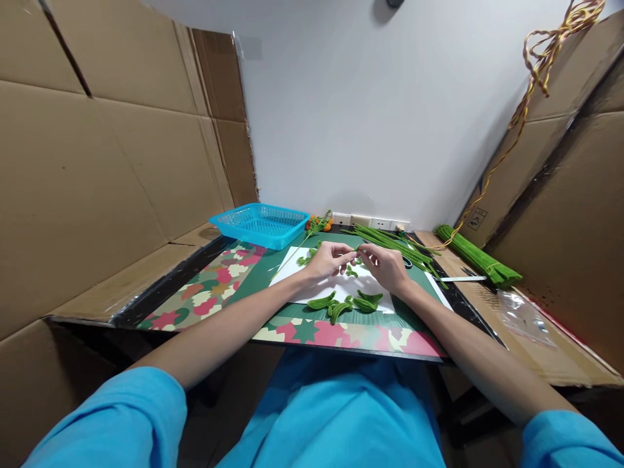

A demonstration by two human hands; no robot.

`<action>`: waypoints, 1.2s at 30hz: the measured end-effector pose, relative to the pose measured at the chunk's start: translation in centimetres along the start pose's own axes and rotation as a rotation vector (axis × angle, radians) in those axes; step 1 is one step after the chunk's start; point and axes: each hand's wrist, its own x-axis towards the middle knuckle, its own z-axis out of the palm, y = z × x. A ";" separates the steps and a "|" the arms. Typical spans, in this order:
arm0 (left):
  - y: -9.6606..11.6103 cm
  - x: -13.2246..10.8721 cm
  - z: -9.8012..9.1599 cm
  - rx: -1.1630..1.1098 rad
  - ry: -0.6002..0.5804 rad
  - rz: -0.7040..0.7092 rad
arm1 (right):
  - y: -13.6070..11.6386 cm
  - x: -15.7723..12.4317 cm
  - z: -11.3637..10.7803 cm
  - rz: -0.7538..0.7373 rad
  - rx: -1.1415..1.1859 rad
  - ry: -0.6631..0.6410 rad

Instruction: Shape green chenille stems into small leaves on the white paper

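My left hand point(327, 260) and my right hand point(387, 265) meet over a white sheet point(322, 286) on the table, both pinching a thin green pipe cleaner point(355, 249) between their fingertips. Several folded green pipe-cleaner leaves point(347, 303) lie on the sheet's near edge, just below my hands. Smaller green pieces point(307, 257) rest to the left of my left hand. A loose spread of straight green pipe cleaners point(390, 240) lies behind my right hand.
A blue plastic basket point(260, 224) stands at the back left on a camouflage-patterned mat point(214, 289). A stem with orange flowers point(319, 224) lies beside it. A green pipe-cleaner bundle point(475, 255) sits at the right. Cardboard walls point(97, 162) enclose both sides.
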 end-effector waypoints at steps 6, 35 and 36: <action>0.3 -0.1 0.4 0.029 0.062 0.027 | -0.1 0.0 0.0 -0.053 -0.085 -0.042; 0.6 -0.1 0.0 -0.219 0.091 -0.224 | 0.4 -0.3 0.3 -0.026 -0.063 -0.055; 0.6 0.0 -0.1 -0.227 0.082 -0.233 | 0.5 -0.3 0.2 -0.036 -0.067 -0.060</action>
